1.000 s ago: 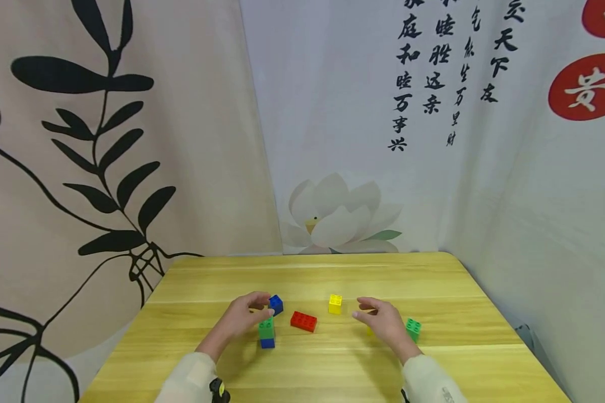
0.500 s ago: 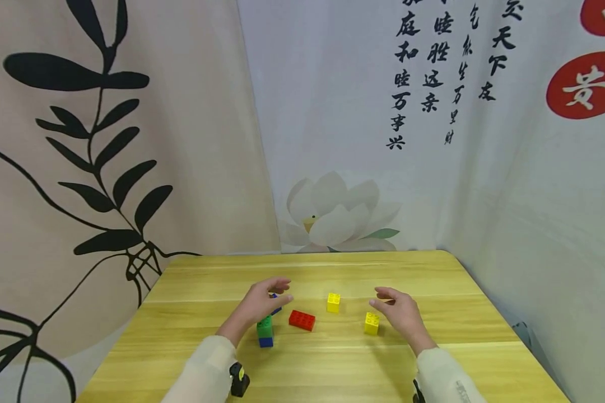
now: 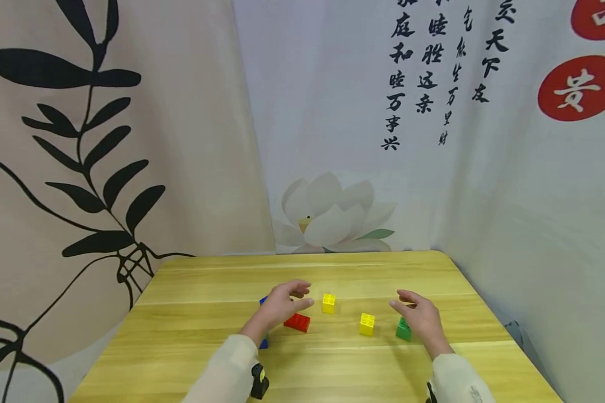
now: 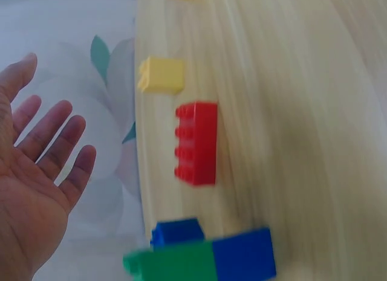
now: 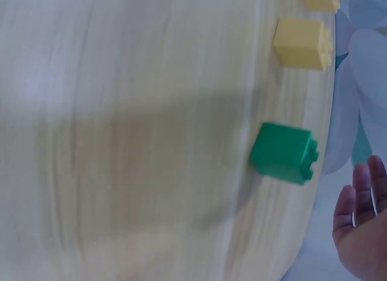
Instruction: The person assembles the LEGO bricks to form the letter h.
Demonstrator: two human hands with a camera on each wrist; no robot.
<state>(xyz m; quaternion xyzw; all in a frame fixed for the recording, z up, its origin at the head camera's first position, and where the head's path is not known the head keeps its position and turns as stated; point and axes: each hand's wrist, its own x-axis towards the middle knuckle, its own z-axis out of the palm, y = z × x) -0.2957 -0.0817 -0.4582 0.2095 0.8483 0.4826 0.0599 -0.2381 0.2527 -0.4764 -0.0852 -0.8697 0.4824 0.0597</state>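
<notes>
My left hand (image 3: 282, 305) hovers over the red brick (image 3: 297, 322), holding nothing, its fingers loosely extended in the left wrist view. Behind that hand, the head view mostly hides a blue brick (image 4: 181, 231) and a stack of a green brick (image 4: 175, 264) on another blue brick (image 4: 245, 254). My right hand (image 3: 422, 319) is in the air beside a single green brick (image 3: 403, 329), covering part of it, and holds nothing. Between the hands are two yellow bricks, a farther yellow brick (image 3: 329, 303) and a nearer yellow brick (image 3: 367, 324).
The bricks stand on a wooden table (image 3: 322, 369), whose far edge meets a hanging cloth (image 3: 222, 140) with leaf, lotus and writing prints. A black band (image 3: 259, 382) sits on the left sleeve.
Both hands have moved to the right. The left hand has passed from the blue brick and stack to over the red brick; the right has uncovered the nearer yellow brick. The bricks appear unmoved.
</notes>
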